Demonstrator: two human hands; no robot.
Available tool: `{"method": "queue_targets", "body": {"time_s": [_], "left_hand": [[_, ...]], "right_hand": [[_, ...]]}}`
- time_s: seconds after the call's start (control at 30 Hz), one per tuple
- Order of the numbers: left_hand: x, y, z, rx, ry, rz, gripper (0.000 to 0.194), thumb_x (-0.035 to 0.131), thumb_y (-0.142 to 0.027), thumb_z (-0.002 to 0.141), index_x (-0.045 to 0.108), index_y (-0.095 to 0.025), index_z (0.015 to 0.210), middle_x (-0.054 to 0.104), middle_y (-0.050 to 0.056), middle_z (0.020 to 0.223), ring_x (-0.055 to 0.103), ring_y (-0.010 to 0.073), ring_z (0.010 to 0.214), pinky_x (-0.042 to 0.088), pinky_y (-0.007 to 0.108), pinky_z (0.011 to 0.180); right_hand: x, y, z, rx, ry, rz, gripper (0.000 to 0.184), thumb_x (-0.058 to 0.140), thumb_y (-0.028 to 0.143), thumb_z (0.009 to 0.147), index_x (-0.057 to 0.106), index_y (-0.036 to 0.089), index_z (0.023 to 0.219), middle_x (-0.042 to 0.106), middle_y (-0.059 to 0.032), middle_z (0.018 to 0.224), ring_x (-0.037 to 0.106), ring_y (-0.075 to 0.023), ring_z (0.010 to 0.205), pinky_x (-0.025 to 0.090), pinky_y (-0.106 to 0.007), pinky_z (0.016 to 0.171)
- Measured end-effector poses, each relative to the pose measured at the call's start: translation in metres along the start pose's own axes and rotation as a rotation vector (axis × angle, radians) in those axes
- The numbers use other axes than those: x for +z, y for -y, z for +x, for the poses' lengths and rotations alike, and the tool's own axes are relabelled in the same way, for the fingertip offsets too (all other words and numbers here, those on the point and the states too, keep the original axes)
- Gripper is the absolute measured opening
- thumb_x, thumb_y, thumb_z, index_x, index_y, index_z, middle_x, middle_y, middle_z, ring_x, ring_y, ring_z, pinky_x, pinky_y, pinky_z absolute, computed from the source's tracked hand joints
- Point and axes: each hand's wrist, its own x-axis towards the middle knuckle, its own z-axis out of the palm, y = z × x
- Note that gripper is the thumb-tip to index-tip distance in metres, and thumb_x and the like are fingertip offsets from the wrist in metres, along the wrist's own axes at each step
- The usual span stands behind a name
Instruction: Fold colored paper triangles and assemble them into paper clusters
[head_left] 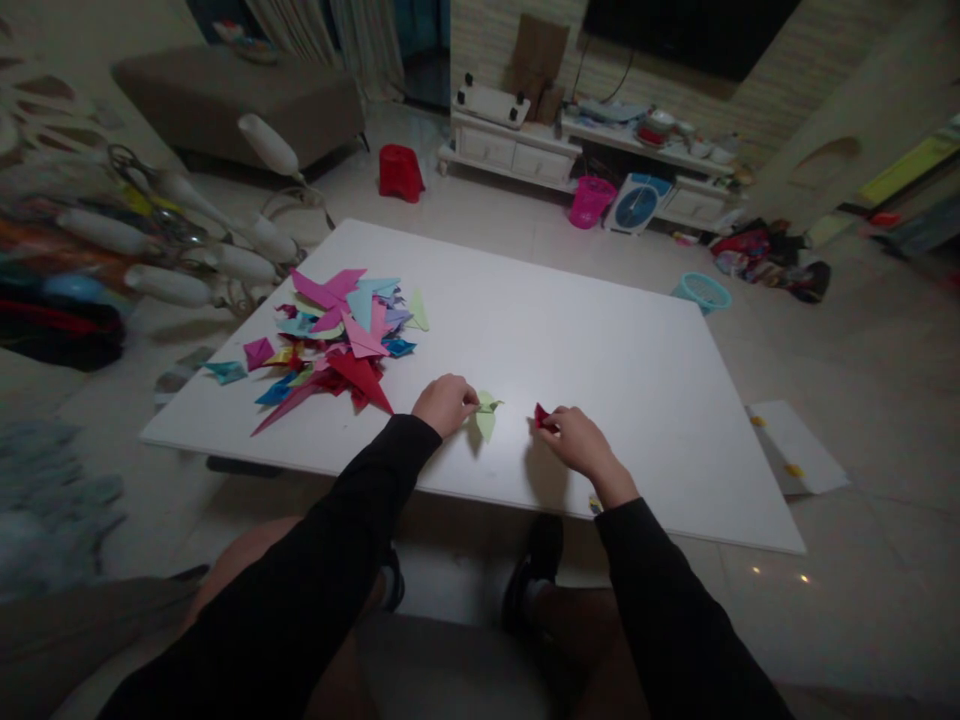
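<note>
Between the thumb and fingers of my left hand (445,404) is the edge of a pale green origami crane (487,416), its wings spread just above or on the white table (600,350). My right hand (576,440), a short way to the right, pinches a small dark red folded paper piece (541,414); the fingers cover part of it. To the left of my left hand lies a heap of folded paper cranes (364,330) in pink, red, blue, green and purple.
A small dark and yellow item (595,504) lies at the table's near edge, by my right wrist. A lamp with white shades (240,262) leans in at the left. Beyond the table stand a red stool (400,172), a pink bin (591,202) and a light blue basket (703,291).
</note>
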Motion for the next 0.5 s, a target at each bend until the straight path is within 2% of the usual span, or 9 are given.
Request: {"method": "queue_targets", "body": {"time_s": [0.07,0.17,0.27,0.37,0.5], "left_hand": [[0.005,-0.005,-0.001,0.023,0.012,0.004,0.011,0.069,-0.022,0.086,0.08,-0.02,0.083,0.073,0.008,0.088,0.064,0.0243,0.09,0.049,0.036,0.084],[0.013,-0.015,-0.002,0.063,0.032,-0.002,0.011,0.069,-0.02,0.085,0.078,-0.02,0.08,0.072,0.008,0.085,0.063,0.0248,0.09,0.048,0.036,0.083],[0.022,-0.023,-0.002,0.099,0.039,-0.01,0.011,0.069,-0.017,0.083,0.077,-0.019,0.076,0.071,0.009,0.082,0.063,0.0255,0.089,0.048,0.036,0.082],[0.027,-0.03,-0.002,0.123,0.028,0.022,0.012,0.067,-0.017,0.083,0.076,-0.019,0.076,0.07,0.008,0.081,0.063,0.0241,0.087,0.048,0.035,0.081],[0.03,-0.036,0.001,0.129,0.055,0.07,0.014,0.064,-0.017,0.085,0.077,-0.019,0.079,0.072,0.009,0.083,0.063,0.0241,0.087,0.048,0.035,0.079]], "right_hand": [[-0.01,-0.039,-0.014,0.15,-0.004,-0.03,0.031,0.054,0.038,0.094,0.079,0.019,0.09,0.072,-0.0111,0.094,0.063,-0.0214,0.087,0.045,-0.031,0.076],[-0.019,-0.098,-0.045,0.413,0.095,-0.035,0.035,0.054,0.041,0.093,0.08,0.018,0.089,0.074,-0.014,0.092,0.067,-0.0236,0.09,0.045,-0.03,0.077],[-0.021,-0.144,-0.075,0.564,0.182,-0.013,0.035,0.055,0.041,0.092,0.08,0.018,0.087,0.075,-0.0149,0.091,0.069,-0.0257,0.088,0.045,-0.031,0.075],[-0.02,-0.169,-0.093,0.628,0.207,-0.003,0.035,0.055,0.04,0.091,0.081,0.016,0.088,0.076,-0.0167,0.092,0.069,-0.0278,0.088,0.045,-0.033,0.074],[-0.021,-0.18,-0.097,0.652,0.196,0.02,0.033,0.057,0.038,0.09,0.081,0.015,0.09,0.076,-0.0162,0.093,0.07,-0.0262,0.09,0.045,-0.031,0.075]]}}
